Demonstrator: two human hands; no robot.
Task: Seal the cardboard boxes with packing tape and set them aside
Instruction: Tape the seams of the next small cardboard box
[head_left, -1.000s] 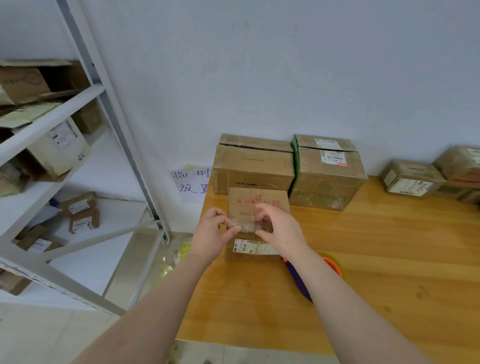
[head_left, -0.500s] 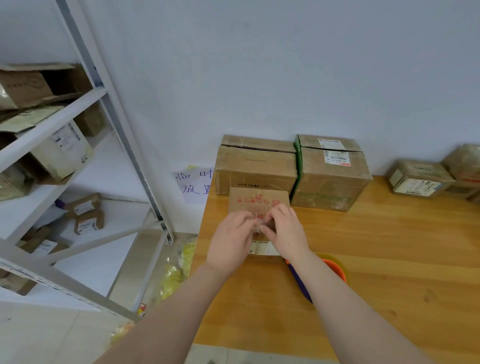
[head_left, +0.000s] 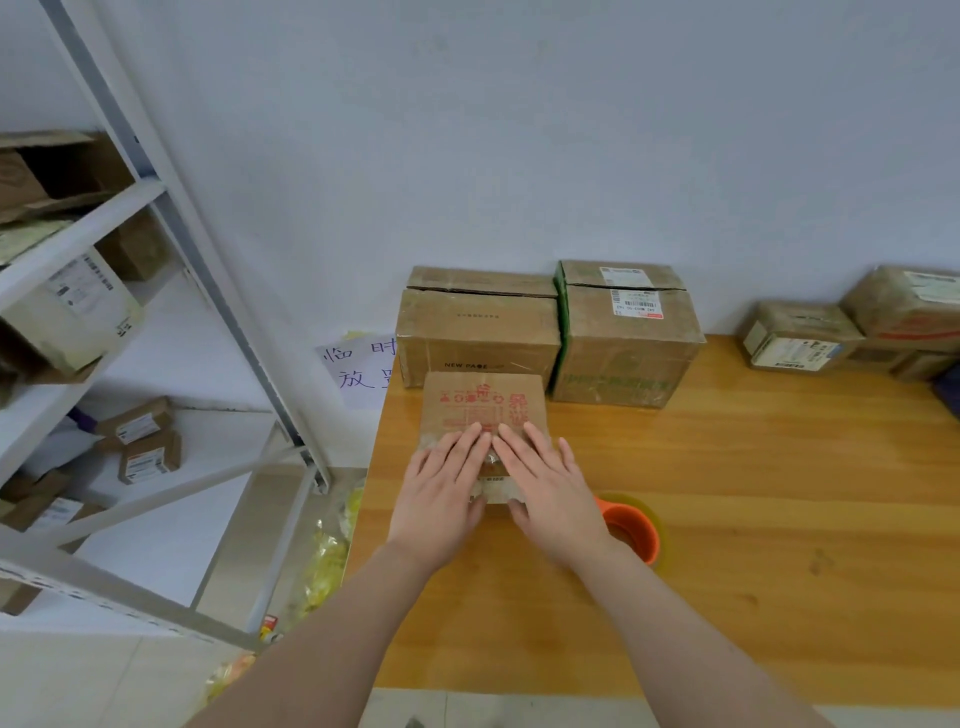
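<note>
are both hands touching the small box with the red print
Touching. The head view shows the left hand and right hand lying flat on top of the small box, covering its near half.

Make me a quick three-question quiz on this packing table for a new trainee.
1. True or false: the left hand and the right hand press flat, fingers straight, on the small box.
2. Where is the tape roll? A: on top of the small box. B: on the table, just right of the right hand. C: in the left hand.
3. Fill in: ___ big boxes stand against the wall directly behind the small box.
Key: 1 true; 2 B; 3 two.
</note>
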